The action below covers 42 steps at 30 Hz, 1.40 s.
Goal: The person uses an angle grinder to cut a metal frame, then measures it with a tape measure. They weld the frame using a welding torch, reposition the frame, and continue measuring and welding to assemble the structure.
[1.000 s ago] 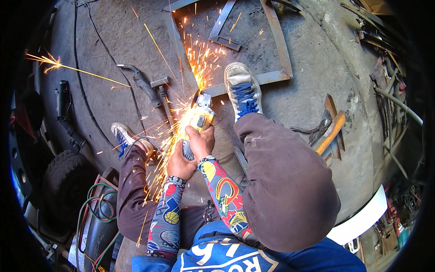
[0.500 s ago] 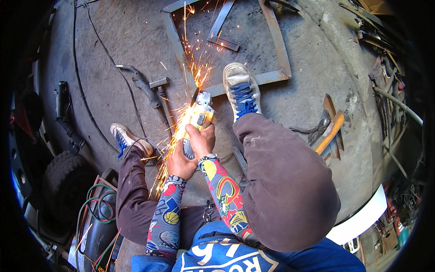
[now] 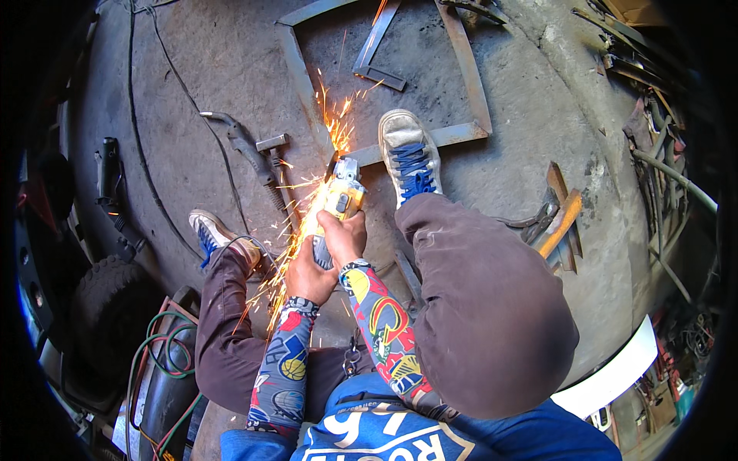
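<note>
Both my hands are closed around a yellow and grey angle grinder (image 3: 342, 198). My left hand (image 3: 309, 275) wraps the rear of its body, while my right hand (image 3: 345, 234) grips the middle, thumb on top. The disc at the grinder's head meets the near left corner of a rectangular metal frame (image 3: 459, 132) lying on the floor. Orange sparks (image 3: 336, 123) spray away from the contact and also stream back along the left of the grinder. My right shoe (image 3: 410, 154) rests on the frame's near bar. Glare hides part of the disc.
Left of the grinder lie a hammer (image 3: 278, 165) and a welding torch (image 3: 244, 147) with its cable. An angled metal piece (image 3: 377, 42) lies inside the frame. Metal offcuts (image 3: 561, 219) sit right of my knee. A tyre (image 3: 115, 303) and hoses (image 3: 171, 338) are at lower left.
The spray of sparks has changed shape, with shorter streaks ahead of the disc. My hands and the grinder stay nearly in place.
</note>
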Motion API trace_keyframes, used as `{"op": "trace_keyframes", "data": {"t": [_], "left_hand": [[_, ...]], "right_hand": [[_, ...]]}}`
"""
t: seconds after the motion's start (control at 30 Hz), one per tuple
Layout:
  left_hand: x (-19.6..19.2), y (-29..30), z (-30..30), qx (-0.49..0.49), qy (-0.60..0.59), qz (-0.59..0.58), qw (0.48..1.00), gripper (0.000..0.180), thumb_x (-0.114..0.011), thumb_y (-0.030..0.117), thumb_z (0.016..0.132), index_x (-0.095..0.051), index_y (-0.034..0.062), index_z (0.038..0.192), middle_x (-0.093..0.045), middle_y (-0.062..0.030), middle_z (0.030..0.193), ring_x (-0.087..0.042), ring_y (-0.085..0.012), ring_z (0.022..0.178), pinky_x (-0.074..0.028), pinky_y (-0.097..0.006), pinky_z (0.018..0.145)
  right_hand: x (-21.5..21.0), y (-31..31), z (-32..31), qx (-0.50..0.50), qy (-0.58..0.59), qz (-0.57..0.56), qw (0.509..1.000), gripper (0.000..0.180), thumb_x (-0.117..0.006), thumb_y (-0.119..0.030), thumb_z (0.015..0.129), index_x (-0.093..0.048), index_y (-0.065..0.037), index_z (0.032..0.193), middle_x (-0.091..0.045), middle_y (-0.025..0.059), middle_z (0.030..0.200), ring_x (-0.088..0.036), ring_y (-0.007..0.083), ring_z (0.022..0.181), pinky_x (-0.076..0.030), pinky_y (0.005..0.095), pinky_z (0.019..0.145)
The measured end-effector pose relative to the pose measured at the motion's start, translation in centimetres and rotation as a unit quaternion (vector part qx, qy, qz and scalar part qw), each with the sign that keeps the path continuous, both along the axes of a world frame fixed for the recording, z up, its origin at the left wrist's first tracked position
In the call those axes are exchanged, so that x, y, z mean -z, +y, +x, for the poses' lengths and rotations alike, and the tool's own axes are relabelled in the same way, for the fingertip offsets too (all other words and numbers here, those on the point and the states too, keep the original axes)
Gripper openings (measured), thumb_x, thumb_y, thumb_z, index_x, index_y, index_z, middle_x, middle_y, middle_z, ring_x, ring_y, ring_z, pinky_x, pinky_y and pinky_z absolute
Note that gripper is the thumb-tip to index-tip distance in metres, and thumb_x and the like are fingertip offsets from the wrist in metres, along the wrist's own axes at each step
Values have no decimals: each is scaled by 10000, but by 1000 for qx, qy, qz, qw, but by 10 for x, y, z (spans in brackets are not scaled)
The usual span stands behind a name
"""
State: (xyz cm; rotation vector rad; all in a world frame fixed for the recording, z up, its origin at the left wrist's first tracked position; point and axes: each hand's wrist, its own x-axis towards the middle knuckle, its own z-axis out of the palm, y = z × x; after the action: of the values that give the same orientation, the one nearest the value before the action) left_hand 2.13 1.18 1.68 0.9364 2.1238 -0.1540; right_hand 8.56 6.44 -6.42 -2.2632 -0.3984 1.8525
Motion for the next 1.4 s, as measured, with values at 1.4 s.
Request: {"op": "trace_keyframes", "data": {"t": [1.4], "left_hand": [[-11, 4, -11, 6, 11, -66, 998, 763, -853, 416, 692, -596, 70, 1322, -735, -275, 1037, -717, -448, 980, -561, -518, 893]], "right_hand": [[1, -12, -12, 62, 20, -10, 998, 721, -840, -380, 714, -565, 69, 1207, -700, 262, 1160, -700, 391, 1076, -529, 437, 963]]}}
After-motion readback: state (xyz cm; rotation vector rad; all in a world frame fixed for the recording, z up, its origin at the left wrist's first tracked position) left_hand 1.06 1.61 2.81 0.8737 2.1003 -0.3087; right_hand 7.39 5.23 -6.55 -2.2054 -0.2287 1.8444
